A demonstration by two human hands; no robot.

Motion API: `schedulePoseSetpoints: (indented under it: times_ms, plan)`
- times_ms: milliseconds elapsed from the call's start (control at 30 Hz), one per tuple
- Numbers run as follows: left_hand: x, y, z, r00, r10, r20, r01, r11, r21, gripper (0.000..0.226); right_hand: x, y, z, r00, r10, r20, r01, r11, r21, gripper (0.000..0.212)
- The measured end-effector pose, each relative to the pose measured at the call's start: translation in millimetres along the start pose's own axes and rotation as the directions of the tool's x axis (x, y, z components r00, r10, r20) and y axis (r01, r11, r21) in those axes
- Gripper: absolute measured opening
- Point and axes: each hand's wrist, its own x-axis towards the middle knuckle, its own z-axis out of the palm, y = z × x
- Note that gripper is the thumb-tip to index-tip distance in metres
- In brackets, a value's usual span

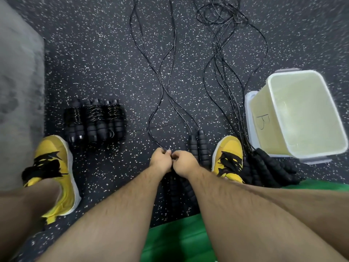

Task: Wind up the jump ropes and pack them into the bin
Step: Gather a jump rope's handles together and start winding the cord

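My left hand (160, 160) and my right hand (184, 162) meet low over the speckled floor, both gripping a black jump rope (164, 82) whose thin cord runs away from my fingers. Its foam handles (174, 184) lie under my wrists. A second pair of handles (200, 148) lies just right of my right hand. Three wound-up ropes (94, 120) sit side by side at the left. The pale yellow bin (258, 118) stands tilted at the right, with nothing visible inside.
A heap of black foam handles (264, 169) lies beside my right yellow shoe (229, 156), their cords (221, 76) trailing up into a tangle (219, 14). My left shoe (54, 171) is at the left. A grey mat (18, 82) borders the left.
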Motion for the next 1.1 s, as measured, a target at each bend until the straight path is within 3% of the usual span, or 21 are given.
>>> schedulePoseSetpoints:
  times_ms: [167,400,567,667,800,900,1100]
  plan:
    - [-2,11,-24,0.998,0.064,0.006,-0.061,0.978,-0.201,0.025,0,-28,-11,0.996,-0.037,-0.076,0.036,0.999,-0.011,0.013]
    - [-14,36,-80,0.97,0.221,-0.098,-0.237,0.948,-0.21,0.031,-24,-89,-40,0.988,-0.119,-0.102,0.12,0.993,0.006,0.019]
    - [-58,89,-128,0.956,0.267,-0.124,-0.292,0.803,-0.52,0.032,-59,-147,-77,0.975,-0.223,0.018,0.223,0.975,0.005,0.014]
    - [-94,120,-155,0.947,0.301,-0.112,-0.307,0.743,-0.594,0.027,-95,-176,-106,0.964,-0.265,-0.029,0.263,0.963,-0.057,0.014]
    - [-155,157,-185,0.89,0.449,-0.077,-0.408,0.711,-0.572,0.021,-157,-211,-150,0.952,-0.305,-0.027,0.294,0.935,-0.197,0.017]
    - [-192,180,-209,0.82,0.557,-0.132,-0.546,0.692,-0.473,0.022,-196,-241,-192,0.938,-0.345,-0.021,0.321,0.892,-0.32,0.022]
    - [-253,208,-260,0.695,0.702,-0.158,-0.718,0.667,-0.198,0.021,-233,-287,-240,0.879,-0.421,-0.225,0.425,0.905,-0.03,0.028]
